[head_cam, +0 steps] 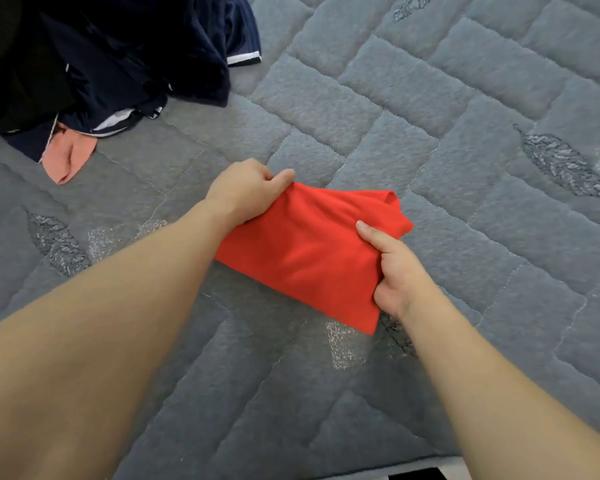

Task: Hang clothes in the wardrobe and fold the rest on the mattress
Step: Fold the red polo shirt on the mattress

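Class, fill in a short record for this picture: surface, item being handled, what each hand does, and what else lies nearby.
surface: grey quilted mattress
item handled: red garment, partly folded
left hand: grips the garment's far left corner
right hand: pinches the near right edge
nearby: dark navy clothes pile at far left, pink garment poking out beneath

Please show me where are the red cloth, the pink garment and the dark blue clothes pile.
red cloth (pixel 302 251), head view, its flat middle.
pink garment (pixel 70 157), head view, its exposed end.
dark blue clothes pile (pixel 136 53), head view, its centre.

Grey quilted surface (pixel 430 98) everywhere, stitched in brick-like blocks with embroidered leaf shapes (pixel 565 166). Soft, even light. Pale strip (pixel 520 465) along bottom edge.
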Motion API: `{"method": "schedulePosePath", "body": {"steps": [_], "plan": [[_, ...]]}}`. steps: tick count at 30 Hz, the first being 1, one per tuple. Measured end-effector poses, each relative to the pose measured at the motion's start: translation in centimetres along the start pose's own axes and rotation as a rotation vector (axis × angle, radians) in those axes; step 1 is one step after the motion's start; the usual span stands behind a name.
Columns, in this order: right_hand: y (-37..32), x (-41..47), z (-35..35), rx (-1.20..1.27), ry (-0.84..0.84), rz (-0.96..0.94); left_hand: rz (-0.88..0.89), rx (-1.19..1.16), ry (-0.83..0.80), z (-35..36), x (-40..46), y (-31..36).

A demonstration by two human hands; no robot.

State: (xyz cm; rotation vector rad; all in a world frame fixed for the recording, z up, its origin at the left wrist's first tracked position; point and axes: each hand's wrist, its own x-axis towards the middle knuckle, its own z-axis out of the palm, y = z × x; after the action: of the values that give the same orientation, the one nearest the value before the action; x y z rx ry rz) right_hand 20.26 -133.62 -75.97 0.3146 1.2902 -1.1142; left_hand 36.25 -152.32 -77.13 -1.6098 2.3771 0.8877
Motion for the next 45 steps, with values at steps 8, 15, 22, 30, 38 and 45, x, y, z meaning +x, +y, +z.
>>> {"method": "schedulePosePath", "body": {"steps": [8, 15, 22, 30, 38, 45], "plan": [[-1.7, -8.1, -10.9, 0.232, 0.233, -0.210, 0.307, 0.091, -0.078, 3.2, -2.1, 15.5], [0.8, -22.2, -24.5, 0.567, 0.443, -0.379, 0.703, 0.210, -0.203, 8.4, -13.0, 35.0], [4.4, -44.9, -38.5, 0.840, 0.676, -0.570, 0.996, 0.297, -0.569, 12.2, -32.9, 57.0], [10.0, -73.9, -50.0, 1.077, 1.005, -0.842, 1.395, 0.351, -0.866, 13.4, -62.3, 78.0], [13.7, -92.7, -58.5, 1.247, 1.343, -1.010, 1.797, 0.384, -0.850, 15.0, -85.0, 93.8], [14.9, -106.1, -65.1, 1.318, 1.676, -1.137, 2.008, 0.400, -1.106, 15.1, -101.3, 106.0]]}}
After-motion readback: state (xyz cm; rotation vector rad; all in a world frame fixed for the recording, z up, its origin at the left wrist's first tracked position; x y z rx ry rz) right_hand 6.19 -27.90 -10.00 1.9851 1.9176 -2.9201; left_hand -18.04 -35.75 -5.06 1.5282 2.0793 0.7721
